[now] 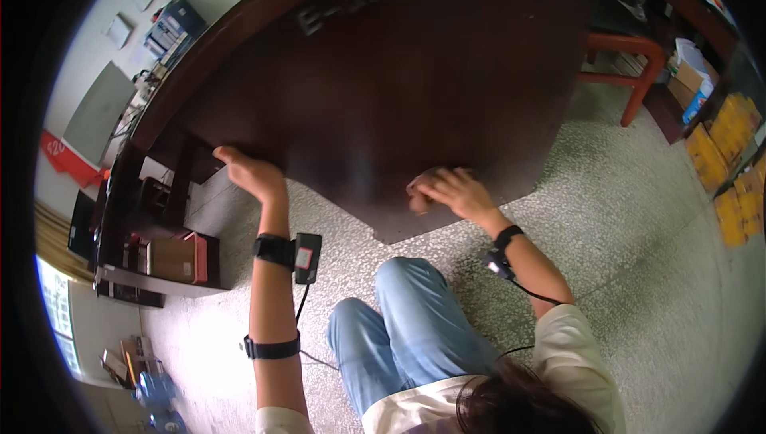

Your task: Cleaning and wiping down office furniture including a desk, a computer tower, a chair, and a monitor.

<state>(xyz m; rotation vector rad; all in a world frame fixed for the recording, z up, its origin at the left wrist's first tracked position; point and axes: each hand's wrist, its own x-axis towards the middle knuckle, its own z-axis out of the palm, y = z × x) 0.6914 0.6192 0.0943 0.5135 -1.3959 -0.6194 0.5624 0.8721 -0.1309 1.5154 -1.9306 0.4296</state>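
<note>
A dark brown wooden desk panel (383,93) rises in front of me, its lower corner just above the speckled floor. My right hand (464,194) presses a bunched brownish cloth (420,202) against the low part of this panel. Blur hides the cloth's exact shape. At the panel's left edge is my left hand (257,177), its thumb side pointing up and left. Its other fingers are hidden, so I cannot tell whether it grips the edge. Both forearms wear black straps with small devices, including a black box (307,258) at the left wrist.
A wooden chair (625,45) stands to the right, near yellow packages (721,147) and a cardboard box (688,84). On the left, a shelf holds a pink-rimmed bin (176,259). Blue water jugs (157,389) stand on the terrazzo floor (634,242) at lower left. Cables hang from the wrist devices.
</note>
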